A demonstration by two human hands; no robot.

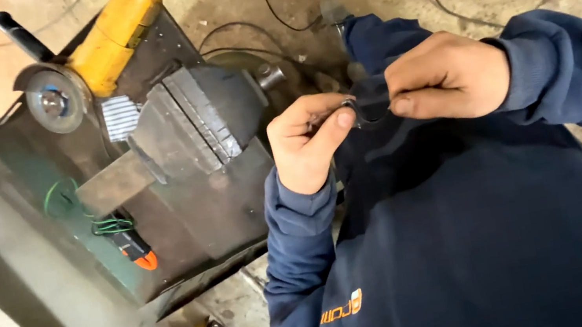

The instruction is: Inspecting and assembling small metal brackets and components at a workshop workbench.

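Just right of the bench vise (192,121), a small dark metal ring (364,114) is being pinched between the left hand (308,144) and the right hand (447,76), seemingly so it can be inspected closely.

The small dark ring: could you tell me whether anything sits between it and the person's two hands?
Nothing visible does. The left hand pinches the small dark ring between thumb and forefinger, and the right hand grips its other side directly. The vise stands apart on the bench.
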